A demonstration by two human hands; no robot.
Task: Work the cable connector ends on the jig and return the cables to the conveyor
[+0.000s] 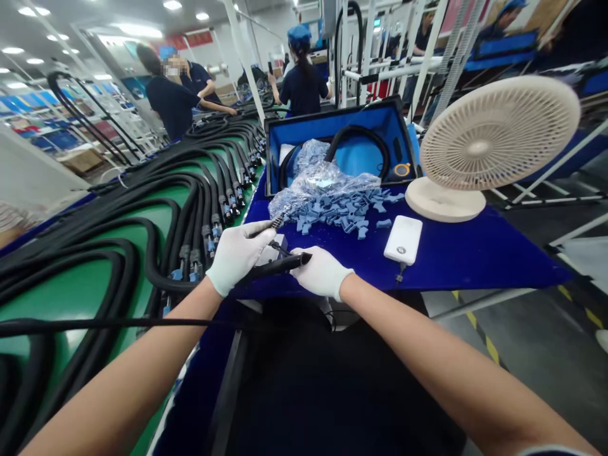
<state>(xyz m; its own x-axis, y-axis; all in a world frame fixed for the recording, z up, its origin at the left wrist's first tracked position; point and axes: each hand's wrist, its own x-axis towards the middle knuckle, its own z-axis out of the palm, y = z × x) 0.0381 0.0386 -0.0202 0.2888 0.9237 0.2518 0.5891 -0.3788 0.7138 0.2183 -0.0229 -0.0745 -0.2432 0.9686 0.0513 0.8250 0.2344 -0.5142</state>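
Observation:
Both my hands wear white gloves and meet at the near edge of a blue table (451,253). My left hand (235,253) is closed on a thin dark ribbed tool (274,223) that points up and right. My right hand (320,272) is closed round the end of a black cable (270,267) that lies across between the two hands. A pile of small blue plastic parts (342,212) lies just beyond them, partly under a clear plastic bag (318,180).
Several thick black cables with connectors (209,228) lie on a green conveyor (71,291) at left. A white power bank (403,239), a beige fan (494,136) and a blue bin (332,136) holding a black hose stand on the table. Other people work at the back.

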